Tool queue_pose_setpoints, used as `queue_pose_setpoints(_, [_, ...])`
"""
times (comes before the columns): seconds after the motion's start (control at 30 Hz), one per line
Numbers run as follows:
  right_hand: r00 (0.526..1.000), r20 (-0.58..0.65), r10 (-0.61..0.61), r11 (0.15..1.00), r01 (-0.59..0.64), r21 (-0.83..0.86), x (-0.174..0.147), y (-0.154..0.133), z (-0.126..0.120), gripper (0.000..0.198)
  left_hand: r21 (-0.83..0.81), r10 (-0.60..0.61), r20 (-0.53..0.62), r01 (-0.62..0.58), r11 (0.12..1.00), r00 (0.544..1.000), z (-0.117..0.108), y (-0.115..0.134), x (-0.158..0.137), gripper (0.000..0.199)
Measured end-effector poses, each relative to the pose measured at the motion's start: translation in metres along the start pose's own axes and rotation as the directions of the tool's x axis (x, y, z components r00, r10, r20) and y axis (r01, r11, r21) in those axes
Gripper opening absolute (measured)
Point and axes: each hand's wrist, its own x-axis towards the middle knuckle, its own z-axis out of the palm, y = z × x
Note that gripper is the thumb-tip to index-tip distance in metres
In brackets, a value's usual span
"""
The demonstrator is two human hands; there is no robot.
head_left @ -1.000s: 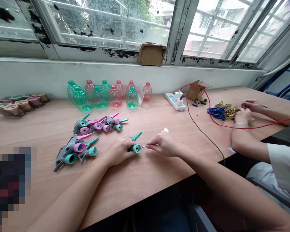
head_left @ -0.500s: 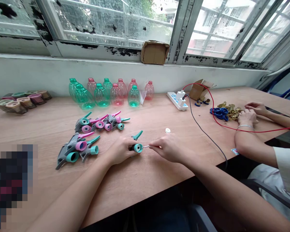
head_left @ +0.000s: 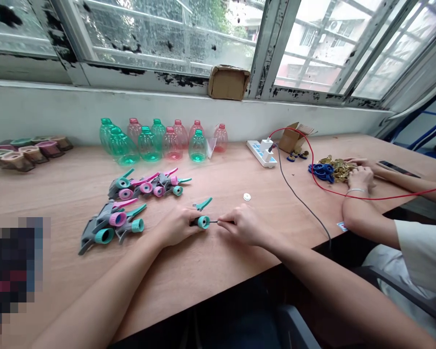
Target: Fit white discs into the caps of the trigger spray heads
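My left hand [head_left: 176, 225] is closed around a grey trigger spray head [head_left: 204, 222], whose teal collar and teal lever stick out past the fingers. The collar's open end faces my right side. In a pinch, my right hand [head_left: 241, 225] holds a thin metal tool [head_left: 213, 221]; its handle is hidden, and I cannot tell its exact kind. The tool's tip meets the collar's right side. Beyond the right hand lies a small white disc [head_left: 247, 197]. To the left are several grey spray heads [head_left: 103, 223] with pink or teal collars and levers.
Several green and pink clear bottles [head_left: 149, 145] stand by the wall. A power strip [head_left: 261, 154] has red and grey cables crossing the table. At right, a co-worker's hands [head_left: 361, 177] work at gold pieces [head_left: 339, 169] beside blue rings [head_left: 321, 172]. Small tubs [head_left: 31, 155] sit far left.
My view has shifted slightly. The right hand has come a little nearer the collar, with less of the metal tool showing. The left hand keeps its grip.
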Motion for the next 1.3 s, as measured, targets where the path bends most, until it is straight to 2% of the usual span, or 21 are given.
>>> queue_pose_setpoints(0.27, [0.993,-0.06,-0.098,0.976,0.108,0.189,-0.002,0.008,0.016,0.031,-0.087,0.013,0.004,-0.013,0.996,1.0,-0.001,-0.005,-0.002,0.018])
queue_pose_setpoints(0.37, [0.993,-0.102,-0.066,0.966,0.089,0.243,-0.006,0.005,0.025,0.032,-0.106,0.002,-0.004,-0.003,0.994,1.0,0.0,-0.006,-0.002,0.017])
queue_pose_setpoints(0.57, [0.987,-0.154,0.038,0.969,0.001,0.246,-0.008,0.0,0.036,0.032,-0.101,-0.023,-0.012,0.021,0.995,1.0,0.0,-0.006,-0.002,0.017])
queue_pose_setpoints(0.67, [0.983,-0.177,0.038,0.982,-0.004,0.186,-0.009,-0.002,0.037,0.033,-0.101,-0.049,-0.019,0.046,0.994,0.999,0.0,-0.006,-0.003,0.016])
queue_pose_setpoints(0.77, [0.981,-0.193,0.024,0.999,-0.017,0.037,-0.012,-0.007,0.028,0.034,-0.112,-0.078,-0.021,0.075,0.991,0.997,0.0,-0.005,-0.002,0.016])
queue_pose_setpoints(0.9, [0.995,-0.094,0.011,0.974,-0.032,-0.224,-0.012,-0.017,0.004,0.036,-0.126,-0.084,-0.021,0.08,0.989,0.996,0.001,-0.003,-0.002,0.013])
queue_pose_setpoints(0.97, [0.999,-0.041,0.022,0.96,-0.033,-0.279,-0.01,-0.022,-0.004,0.037,-0.134,-0.079,-0.024,0.075,0.988,0.997,0.001,-0.002,-0.002,0.013])
queue_pose_setpoints(1.03, [0.998,-0.027,0.061,0.973,-0.065,-0.223,-0.009,-0.026,-0.002,0.035,-0.116,-0.09,-0.05,0.084,0.99,0.995,0.002,-0.002,-0.002,0.013])
queue_pose_setpoints(1.13, [0.984,-0.081,0.156,0.988,-0.155,0.027,-0.008,-0.027,0.012,0.031,-0.034,-0.121,-0.118,0.117,0.993,0.986,0.003,-0.003,-0.002,0.012])
queue_pose_setpoints(1.23, [0.973,-0.111,0.202,0.946,-0.165,0.278,-0.004,-0.026,0.025,0.036,0.06,-0.127,-0.155,0.138,0.989,0.98,0.005,-0.003,-0.002,0.012])
queue_pose_setpoints(1.3, [0.975,-0.081,0.208,0.899,-0.158,0.409,0.0,-0.023,0.03,0.038,0.101,-0.132,-0.178,0.152,0.983,0.975,0.005,-0.004,-0.003,0.013])
